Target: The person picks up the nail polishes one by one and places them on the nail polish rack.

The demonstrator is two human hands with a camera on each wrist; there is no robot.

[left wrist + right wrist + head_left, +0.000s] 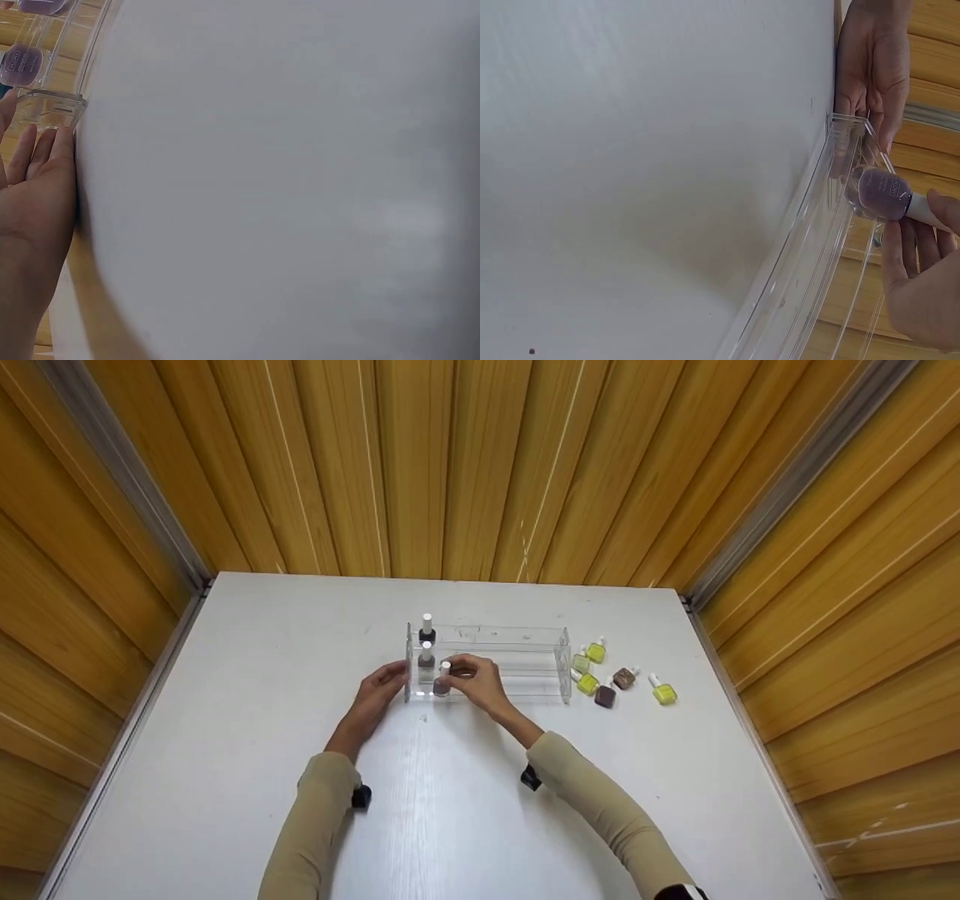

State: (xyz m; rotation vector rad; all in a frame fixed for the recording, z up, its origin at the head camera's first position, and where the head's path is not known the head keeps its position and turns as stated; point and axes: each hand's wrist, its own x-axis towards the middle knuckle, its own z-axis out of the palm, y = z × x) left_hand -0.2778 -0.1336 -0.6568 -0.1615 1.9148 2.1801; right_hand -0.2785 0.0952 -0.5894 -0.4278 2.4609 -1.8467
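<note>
A clear acrylic tiered rack [517, 646] stands on the table. My right hand [480, 684] pinches a nail polish bottle [441, 688] by its white cap, at the front tier near the rack's left end. In the right wrist view that bottle [885, 193] shows purple polish and a small printed label. My left hand [379, 691] rests against the rack's left end panel, its fingers fairly straight in the left wrist view. Two more bottles stand upright at the left end: a dark one [427, 635] on the back tier and a greyish-purple one [427, 660] on the middle tier.
Right of the rack several nail polish bottles lie on the white table [247, 675]: yellow-green ones such as this bottle [664, 694], a glittery brown bottle [624, 679] and a dark bottle [605, 696]. Wood-look panels [487, 472] enclose the table at the back and sides.
</note>
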